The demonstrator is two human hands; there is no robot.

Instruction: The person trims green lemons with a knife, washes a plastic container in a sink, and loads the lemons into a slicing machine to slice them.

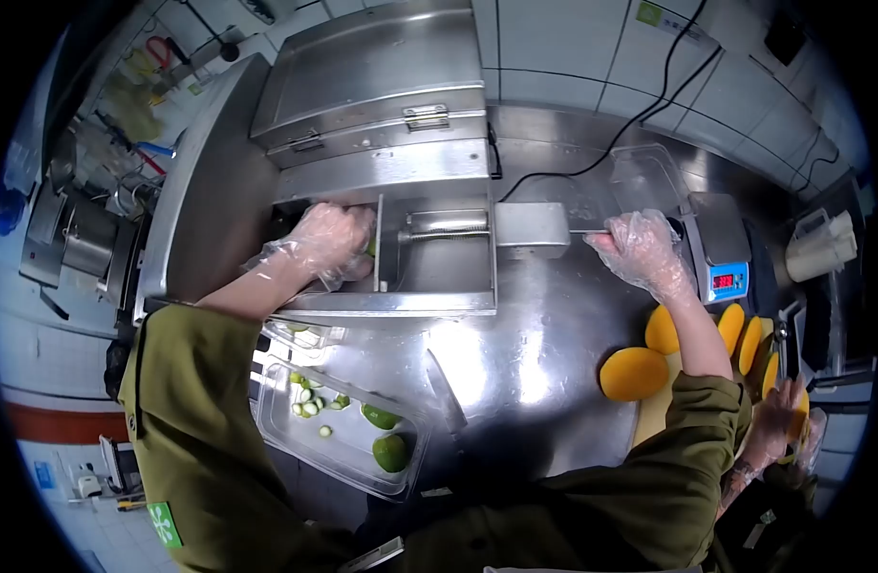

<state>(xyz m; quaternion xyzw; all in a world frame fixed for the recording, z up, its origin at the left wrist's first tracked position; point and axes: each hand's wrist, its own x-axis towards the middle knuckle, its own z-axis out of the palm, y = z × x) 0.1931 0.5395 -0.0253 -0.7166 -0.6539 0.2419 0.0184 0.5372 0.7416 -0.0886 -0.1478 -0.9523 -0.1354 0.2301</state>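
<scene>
A metal slicing machine (pixel 439 304) stands on the steel counter. My left hand (pixel 334 241), in a clear plastic glove, is inside its left compartment, fingers bent over a green fruit that shows only as a sliver at their edge. My right hand (pixel 640 250), also gloved, is closed around the end of the rod that leaves the machine's right side; the grip itself is mostly hidden. Below the machine, a clear tray (pixel 420 458) holds green limes (pixel 390 454) and several small cut ends (pixel 307 401). A knife (pixel 446 390) lies right of the tray.
At right are a scale (pixel 721 239) with a lit display, an empty clear container (pixel 649 177), and orange mango halves (pixel 634 373) by a cutting board (pixel 654 415). A co-worker's gloved hand (pixel 771 420) holds a mango piece. A black cable (pixel 592 172) crosses behind.
</scene>
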